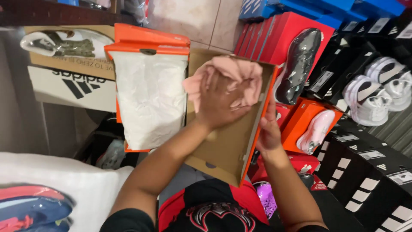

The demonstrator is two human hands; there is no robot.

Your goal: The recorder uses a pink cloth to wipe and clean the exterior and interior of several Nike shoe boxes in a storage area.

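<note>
An open orange shoe box (227, 146) with a bare brown inside is tilted in front of me. My left hand (221, 101) presses a crumpled pink cloth (240, 71) into the far end of the box. My right hand (269, 131) grips the box's right wall from outside, fingers hooked over the orange rim. The box's orange lid (148, 41) hangs open at the left, and a sheet of white tissue paper (148, 99) lies in it.
A black shoe (298, 64) rests on red boxes at the right. White shoes (369, 96) and a pink shoe (316, 131) sit on stacked boxes beyond. A camouflage shoe (64, 43) lies on cardboard boxes upper left; a blue and red shoe (30, 206) lower left.
</note>
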